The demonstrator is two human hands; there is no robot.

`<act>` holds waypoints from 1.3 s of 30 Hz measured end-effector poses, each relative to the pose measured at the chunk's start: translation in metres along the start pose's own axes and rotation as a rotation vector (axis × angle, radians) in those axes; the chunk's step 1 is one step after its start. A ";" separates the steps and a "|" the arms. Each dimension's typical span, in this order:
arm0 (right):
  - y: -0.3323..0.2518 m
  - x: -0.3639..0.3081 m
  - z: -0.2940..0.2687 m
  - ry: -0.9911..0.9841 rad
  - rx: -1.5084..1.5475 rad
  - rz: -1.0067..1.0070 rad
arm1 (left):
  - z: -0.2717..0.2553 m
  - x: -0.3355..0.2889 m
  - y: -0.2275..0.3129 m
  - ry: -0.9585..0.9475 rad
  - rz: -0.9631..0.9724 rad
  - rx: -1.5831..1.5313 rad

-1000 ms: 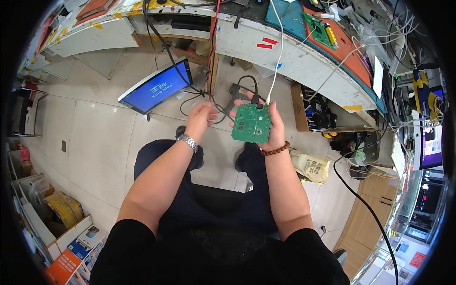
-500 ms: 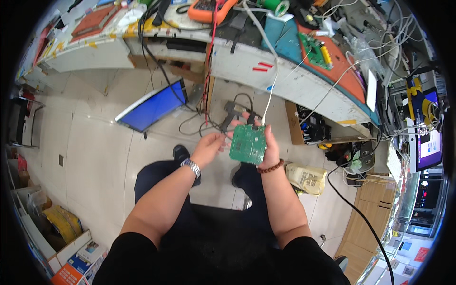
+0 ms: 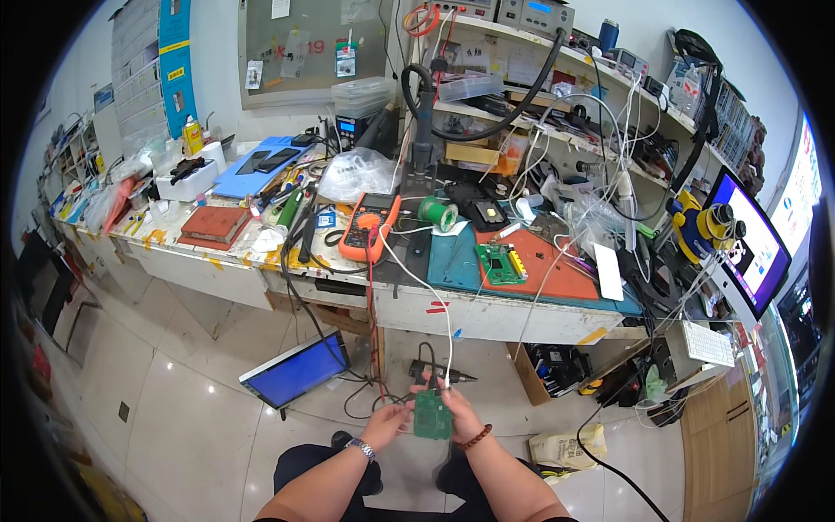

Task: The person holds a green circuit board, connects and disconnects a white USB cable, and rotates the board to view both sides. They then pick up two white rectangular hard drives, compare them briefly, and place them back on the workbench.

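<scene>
Green, flat, square circuit board [image 3: 432,414] rests between thumb and fingers of the right hand [image 3: 464,418]; likely light, stiff and fragile, it's best held by its rim (mind the slim white cable [image 3: 448,348] at its far edge). Just left of it are the fingers of the left hand [image 3: 388,424], their grip too small to tell. Beyond the fingertips stands the scuffed white bench front [image 3: 522,318], so nearside room seems better.

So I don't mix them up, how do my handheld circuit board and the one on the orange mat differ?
The handheld circuit board is in your right hand's grip; the bench circuit board lies on the orange mat. The handheld one has a black cable and white cable at its far edge; the bench one shows a yellow component. Both are green.
</scene>
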State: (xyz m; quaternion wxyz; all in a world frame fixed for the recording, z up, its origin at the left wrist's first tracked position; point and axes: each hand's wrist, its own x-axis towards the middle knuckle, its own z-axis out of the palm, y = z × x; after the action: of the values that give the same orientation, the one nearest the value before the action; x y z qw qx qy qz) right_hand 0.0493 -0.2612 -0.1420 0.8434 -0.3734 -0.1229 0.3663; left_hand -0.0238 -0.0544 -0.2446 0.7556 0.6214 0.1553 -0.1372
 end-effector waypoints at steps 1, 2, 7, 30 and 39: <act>0.002 0.000 0.000 0.001 0.026 -0.001 | 0.000 -0.001 -0.001 -0.007 0.022 -0.017; 0.002 -0.001 0.002 0.009 0.005 0.015 | 0.000 0.000 0.000 -0.009 -0.023 -0.016; -0.005 0.005 0.010 0.088 -0.057 0.036 | 0.002 0.002 0.010 -0.034 -0.067 -0.100; -0.023 0.007 0.015 -0.208 0.257 -0.098 | 0.003 -0.007 0.024 -0.037 -0.042 0.044; -0.020 0.004 0.022 -0.177 0.175 -0.072 | 0.004 -0.007 0.022 -0.025 -0.032 0.038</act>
State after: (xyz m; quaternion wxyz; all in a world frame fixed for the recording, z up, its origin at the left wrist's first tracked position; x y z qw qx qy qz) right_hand 0.0522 -0.2556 -0.1122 0.8711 -0.2598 -0.1778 0.3768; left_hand -0.0210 -0.0539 -0.2217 0.7433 0.6312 0.1531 -0.1601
